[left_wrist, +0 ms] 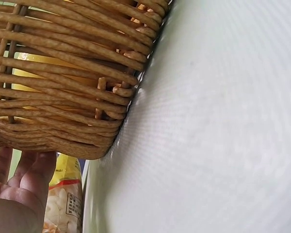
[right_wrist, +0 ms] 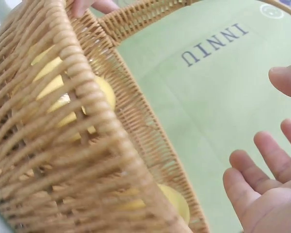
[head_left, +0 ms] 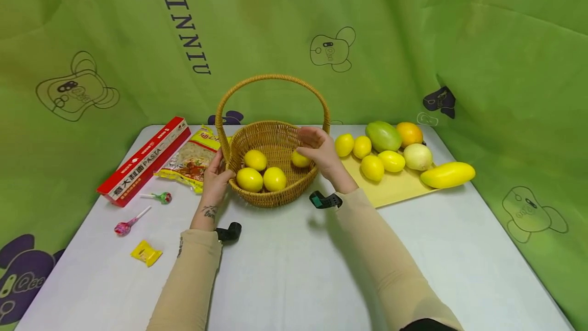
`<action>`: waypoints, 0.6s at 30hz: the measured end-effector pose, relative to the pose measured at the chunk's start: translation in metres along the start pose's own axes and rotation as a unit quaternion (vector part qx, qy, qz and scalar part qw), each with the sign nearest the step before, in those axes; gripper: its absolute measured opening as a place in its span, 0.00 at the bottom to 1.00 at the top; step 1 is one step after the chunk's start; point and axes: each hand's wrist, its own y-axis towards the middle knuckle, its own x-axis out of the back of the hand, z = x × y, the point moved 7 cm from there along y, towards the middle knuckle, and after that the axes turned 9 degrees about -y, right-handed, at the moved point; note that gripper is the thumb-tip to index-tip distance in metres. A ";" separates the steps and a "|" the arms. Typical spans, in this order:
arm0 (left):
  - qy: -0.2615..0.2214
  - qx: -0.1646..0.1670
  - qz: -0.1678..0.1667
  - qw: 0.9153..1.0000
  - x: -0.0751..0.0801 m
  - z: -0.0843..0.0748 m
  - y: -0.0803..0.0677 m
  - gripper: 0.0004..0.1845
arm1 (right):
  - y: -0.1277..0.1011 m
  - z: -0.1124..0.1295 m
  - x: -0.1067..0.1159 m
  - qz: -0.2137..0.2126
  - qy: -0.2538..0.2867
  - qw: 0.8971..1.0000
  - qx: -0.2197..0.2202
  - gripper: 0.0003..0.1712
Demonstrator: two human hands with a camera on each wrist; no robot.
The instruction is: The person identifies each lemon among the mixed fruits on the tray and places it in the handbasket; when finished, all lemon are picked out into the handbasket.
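A wicker basket (head_left: 285, 195) with a tall handle stands mid-table and holds several lemons (head_left: 249, 179). My left hand (head_left: 215, 178) holds the basket's left side near the handle base. In the left wrist view its fingers (left_wrist: 19, 179) lie flat against the woven wall (left_wrist: 63, 73). My right hand (head_left: 317, 149) hovers over the right rim, fingers relaxed and holding nothing, just above one lemon (head_left: 300, 159). The right wrist view shows that bare palm (right_wrist: 266, 194) beside the basket wall (right_wrist: 87, 145), with a lemon (right_wrist: 177, 201) below it.
A yellow board (head_left: 395, 188) at the right carries more lemons (head_left: 372, 167), a green mango (head_left: 383, 136), an orange (head_left: 409, 133), a pale round fruit (head_left: 417, 156) and a long yellow fruit (head_left: 447, 174). At the left lie a pasta box (head_left: 144, 161), a noodle packet (head_left: 195, 160), lollipops (head_left: 128, 223) and a candy (head_left: 146, 253).
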 end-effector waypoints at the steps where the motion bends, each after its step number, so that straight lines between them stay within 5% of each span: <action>1: 0.001 0.000 -0.001 1.000 0.000 0.000 0.000 0.43 | -0.002 0.001 0.003 -0.003 0.006 1.000 -0.002 0.30; 9: 0.021 0.007 -0.004 1.000 0.003 -0.002 -0.001 0.43 | -0.030 0.003 0.041 -0.032 0.000 0.999 -0.010 0.31; 18: 0.014 0.006 0.005 1.000 0.001 0.000 0.001 0.43 | -0.062 -0.016 0.123 -0.123 0.008 0.992 -0.003 0.25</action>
